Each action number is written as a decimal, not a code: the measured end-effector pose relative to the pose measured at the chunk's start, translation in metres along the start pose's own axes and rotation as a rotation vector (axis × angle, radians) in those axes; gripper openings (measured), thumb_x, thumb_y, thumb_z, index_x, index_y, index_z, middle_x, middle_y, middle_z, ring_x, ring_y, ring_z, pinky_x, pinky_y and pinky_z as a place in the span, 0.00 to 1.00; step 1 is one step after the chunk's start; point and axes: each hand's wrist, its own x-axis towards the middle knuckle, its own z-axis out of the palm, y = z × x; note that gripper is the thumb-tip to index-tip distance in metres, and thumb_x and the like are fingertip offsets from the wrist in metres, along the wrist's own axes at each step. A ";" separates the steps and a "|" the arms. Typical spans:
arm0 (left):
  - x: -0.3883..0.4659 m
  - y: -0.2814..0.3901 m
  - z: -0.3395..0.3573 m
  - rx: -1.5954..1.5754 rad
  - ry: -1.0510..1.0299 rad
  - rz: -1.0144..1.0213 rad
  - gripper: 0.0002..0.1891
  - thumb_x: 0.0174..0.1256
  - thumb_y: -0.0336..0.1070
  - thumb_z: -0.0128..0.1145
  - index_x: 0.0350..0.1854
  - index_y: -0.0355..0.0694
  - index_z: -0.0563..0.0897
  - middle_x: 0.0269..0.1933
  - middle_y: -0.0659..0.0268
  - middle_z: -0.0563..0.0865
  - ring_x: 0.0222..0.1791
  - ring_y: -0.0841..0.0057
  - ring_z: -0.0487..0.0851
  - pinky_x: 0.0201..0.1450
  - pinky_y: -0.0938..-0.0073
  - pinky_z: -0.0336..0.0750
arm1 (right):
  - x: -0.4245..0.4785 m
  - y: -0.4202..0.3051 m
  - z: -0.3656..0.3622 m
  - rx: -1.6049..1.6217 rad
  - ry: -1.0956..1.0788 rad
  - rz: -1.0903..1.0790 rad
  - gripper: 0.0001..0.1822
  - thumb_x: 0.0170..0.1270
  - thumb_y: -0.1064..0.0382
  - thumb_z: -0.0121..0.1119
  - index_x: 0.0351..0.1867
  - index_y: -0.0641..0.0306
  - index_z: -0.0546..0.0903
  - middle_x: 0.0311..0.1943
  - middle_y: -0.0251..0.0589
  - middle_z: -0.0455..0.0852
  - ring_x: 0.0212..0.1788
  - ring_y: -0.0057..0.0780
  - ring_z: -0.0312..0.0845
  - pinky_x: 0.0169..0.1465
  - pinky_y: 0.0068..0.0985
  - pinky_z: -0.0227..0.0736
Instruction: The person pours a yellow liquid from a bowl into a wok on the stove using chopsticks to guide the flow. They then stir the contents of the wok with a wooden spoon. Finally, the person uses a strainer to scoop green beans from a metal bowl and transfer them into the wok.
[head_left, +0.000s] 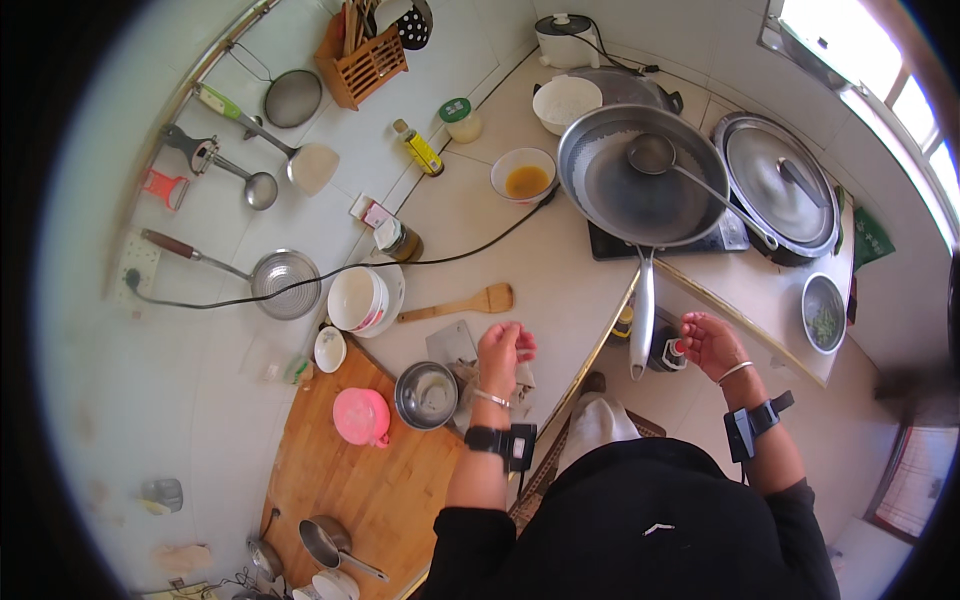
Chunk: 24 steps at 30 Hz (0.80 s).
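Note:
My left hand (504, 351) hovers over the counter edge with loosely bent fingers and nothing in them. Below it lies a crumpled cloth (521, 384), beside a cleaver blade (452, 343). A wooden spatula (461, 302) rests just beyond. My right hand (711, 346) is held in the air, fingers apart and bare. Between my hands points the handle of a large wok (619, 191), which sits on an induction cooker (611, 244). A steel ladle (651, 154) leans inside the wok.
Beaten egg fills a bowl (525, 177) near a power cord (420, 262) crossing the counter. A lidded pot (780, 184) stands right of the wok, above a bowl of chopped greens (823, 315). A steel bowl (426, 395) and pink container (361, 417) stand at left.

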 end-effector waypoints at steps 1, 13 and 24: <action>0.031 -0.003 -0.006 0.189 0.091 0.129 0.06 0.66 0.35 0.55 0.40 0.39 0.79 0.33 0.62 0.84 0.28 0.74 0.83 0.31 0.73 0.80 | 0.007 -0.005 0.006 -0.025 -0.012 0.000 0.08 0.68 0.64 0.48 0.40 0.61 0.79 0.30 0.33 0.82 0.29 0.21 0.78 0.30 0.19 0.75; 0.119 0.023 -0.071 1.749 0.330 0.342 0.16 0.46 0.22 0.61 0.40 0.40 0.79 0.45 0.60 0.79 0.53 0.59 0.74 0.52 0.59 0.72 | 0.032 -0.015 0.012 0.012 0.145 0.066 0.07 0.69 0.65 0.48 0.39 0.60 0.78 0.28 0.31 0.81 0.27 0.20 0.76 0.29 0.18 0.72; 0.110 0.056 -0.043 1.390 0.290 0.730 0.15 0.57 0.23 0.55 0.47 0.35 0.69 0.47 0.52 0.73 0.48 0.53 0.74 0.52 0.57 0.70 | 0.038 -0.005 0.002 0.064 0.142 0.074 0.06 0.67 0.67 0.49 0.39 0.60 0.78 0.28 0.31 0.81 0.26 0.19 0.75 0.30 0.19 0.72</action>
